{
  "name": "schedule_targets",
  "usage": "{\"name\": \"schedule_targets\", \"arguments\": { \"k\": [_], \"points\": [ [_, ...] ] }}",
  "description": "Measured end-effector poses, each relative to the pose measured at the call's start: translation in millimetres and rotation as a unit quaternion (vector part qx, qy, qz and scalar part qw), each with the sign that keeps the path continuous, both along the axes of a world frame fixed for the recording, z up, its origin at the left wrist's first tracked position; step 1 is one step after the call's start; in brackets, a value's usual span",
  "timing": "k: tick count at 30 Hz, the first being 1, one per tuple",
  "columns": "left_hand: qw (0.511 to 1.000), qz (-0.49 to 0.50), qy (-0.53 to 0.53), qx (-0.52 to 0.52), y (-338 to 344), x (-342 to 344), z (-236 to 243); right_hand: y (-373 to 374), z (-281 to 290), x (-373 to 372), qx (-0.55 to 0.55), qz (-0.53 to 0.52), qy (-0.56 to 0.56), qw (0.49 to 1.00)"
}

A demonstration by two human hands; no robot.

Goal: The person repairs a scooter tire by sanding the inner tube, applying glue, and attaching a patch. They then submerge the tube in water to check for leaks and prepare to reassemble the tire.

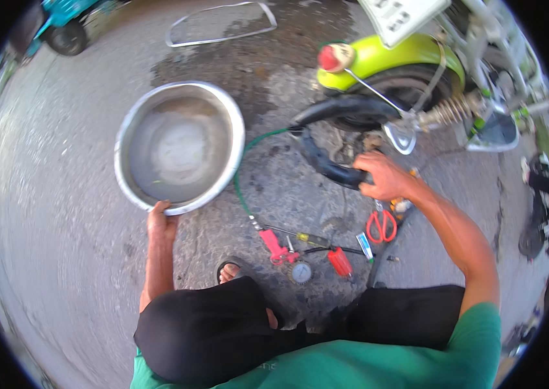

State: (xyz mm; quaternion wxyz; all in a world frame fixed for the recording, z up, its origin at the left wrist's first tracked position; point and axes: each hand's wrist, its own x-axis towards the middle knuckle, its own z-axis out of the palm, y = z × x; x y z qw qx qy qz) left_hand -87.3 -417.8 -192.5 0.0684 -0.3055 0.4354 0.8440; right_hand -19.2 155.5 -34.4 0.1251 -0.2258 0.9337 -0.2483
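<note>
My left hand (160,220) is closed on the near rim of a wide silvery metal basin (123,170). Shallow, cloudy water (180,146) covers the basin's bottom. On the other side, my right hand (386,176) grips a bent black inner tube (327,167), which loops up beside the rear wheel of a motorbike. A green hose (240,191) runs from a pink air gun with a round gauge (273,244), passes by the basin's right edge and goes up toward the tube. Whether it joins the tube I cannot tell.
Red-handled scissors (382,227), a small glue tube (364,246), a red tool (339,262) and a screwdriver (303,238) lie before me. The motorbike's lime-green fender (388,55) stands at upper right. A metal frame (222,42) lies on wet ground at the back.
</note>
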Motion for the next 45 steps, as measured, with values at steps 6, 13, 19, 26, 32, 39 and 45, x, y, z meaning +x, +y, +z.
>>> {"name": "schedule_targets", "arguments": {
  "k": [6, 13, 19, 26, 32, 39, 45],
  "points": [
    [0.999, 0.007, 0.023, 0.031, -32.1, -13.2, -28.1, -13.1, -8.5, -7.5, 0.014, 0.026, 0.026, 0.999],
    [0.999, 0.011, 0.002, 0.042, -24.4, -13.0, -21.0, -5.1, -31.5, -2.4, 0.012, 0.054, 0.057, 0.997],
    [0.996, -0.016, -0.085, -0.013, 8.2, 8.1, 27.0, -4.9, -53.2, -3.1, -0.006, 0.072, 0.093, 0.993],
    [0.971, -0.213, -0.089, -0.066, 36.6, 57.8, 22.2, 2.2, -70.7, 9.3, -0.021, 0.062, 0.136, 0.989],
    [0.954, -0.239, -0.098, -0.153, 78.9, 62.6, 52.6, 20.6, -54.5, 34.3, -0.088, 0.007, 0.169, 0.982],
    [0.863, -0.432, -0.062, -0.256, 114.3, 42.7, 115.0, 95.1, -36.3, 130.6, -0.012, -0.228, -0.204, 0.952],
    [0.6, -0.753, -0.018, -0.27, 230.5, 11.1, 197.6, 61.3, -104.9, 205.2, 0.113, -0.319, -0.128, 0.932]
  ]
}}
